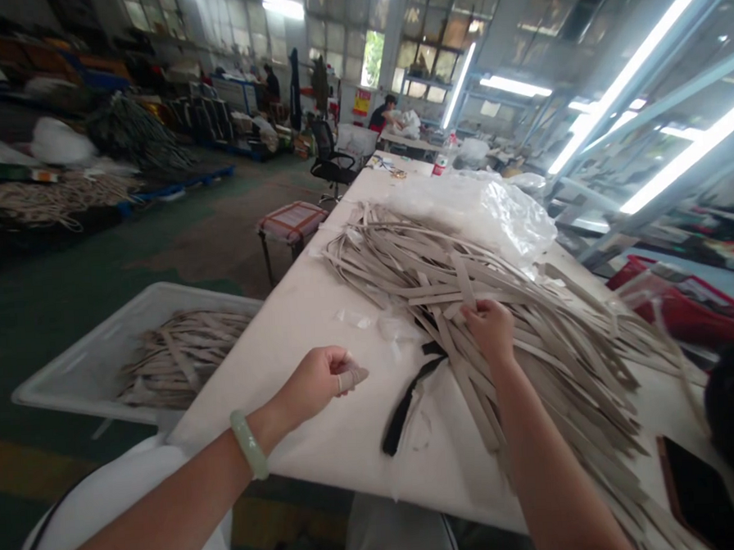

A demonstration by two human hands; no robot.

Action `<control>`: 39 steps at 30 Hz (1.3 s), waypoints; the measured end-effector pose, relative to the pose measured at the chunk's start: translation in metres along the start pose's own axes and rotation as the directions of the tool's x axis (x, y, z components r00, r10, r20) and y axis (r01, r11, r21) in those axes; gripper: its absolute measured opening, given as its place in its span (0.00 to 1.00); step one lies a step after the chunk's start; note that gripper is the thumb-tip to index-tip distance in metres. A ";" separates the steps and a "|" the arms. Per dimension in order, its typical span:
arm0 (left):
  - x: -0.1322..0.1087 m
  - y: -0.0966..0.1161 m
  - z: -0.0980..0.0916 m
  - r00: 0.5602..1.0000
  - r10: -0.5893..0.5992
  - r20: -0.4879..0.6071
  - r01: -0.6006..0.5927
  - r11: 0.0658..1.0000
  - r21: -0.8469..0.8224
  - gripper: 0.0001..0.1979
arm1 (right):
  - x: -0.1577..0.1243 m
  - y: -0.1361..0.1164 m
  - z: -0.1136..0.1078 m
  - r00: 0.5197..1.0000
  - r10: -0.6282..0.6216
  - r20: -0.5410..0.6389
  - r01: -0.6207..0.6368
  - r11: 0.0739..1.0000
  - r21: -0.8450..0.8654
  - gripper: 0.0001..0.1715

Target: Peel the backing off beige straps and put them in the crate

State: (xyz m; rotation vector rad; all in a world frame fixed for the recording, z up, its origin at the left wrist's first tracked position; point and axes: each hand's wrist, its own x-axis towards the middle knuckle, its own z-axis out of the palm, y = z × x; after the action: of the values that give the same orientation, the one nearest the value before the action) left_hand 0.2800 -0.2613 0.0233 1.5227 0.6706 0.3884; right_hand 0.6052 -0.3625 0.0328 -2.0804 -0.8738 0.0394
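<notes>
Here, a long white worktop (320, 310) runs away from the person, and most of its right side lies under a wide heap of flat grey-beige strips (529, 324), piled crisscross and spilling toward the near edge. Left of the worktop and lower stands a shallow white plastic tub (70, 368), which holds a smaller pile of the same grey-beige strips (180, 354) lying roughly lengthwise. A crumpled clear plastic bag (511, 210) rests at the far end of the heap, touching it. A narrow black strap (404, 404) lies on the bare worktop at the heap's near left edge, with its upper end tucked under the strips. The right hand (489, 328) sits on the heap just above that strap, its fingers drawn together and pinching strips at its top. The left hand (317, 380) hangs over bare worktop, well apart from the heap, curled into a loose fist with one fingertip wrapped in tape; nothing shows inside it. A pale green bangle (250, 445) circles that wrist.
</notes>
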 end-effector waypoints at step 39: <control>0.000 0.003 -0.003 0.979 0.198 -0.053 -0.178 0.949 0.259 0.10 | -0.101 -0.056 0.054 0.888 -0.115 0.445 -0.401 0.282 0.872 0.16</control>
State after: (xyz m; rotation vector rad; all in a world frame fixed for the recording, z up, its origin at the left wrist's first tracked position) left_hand 0.2788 -0.2586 0.0264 1.8309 0.6565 0.5243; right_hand 0.4797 -0.3631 0.0119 -0.9136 -0.6051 0.9642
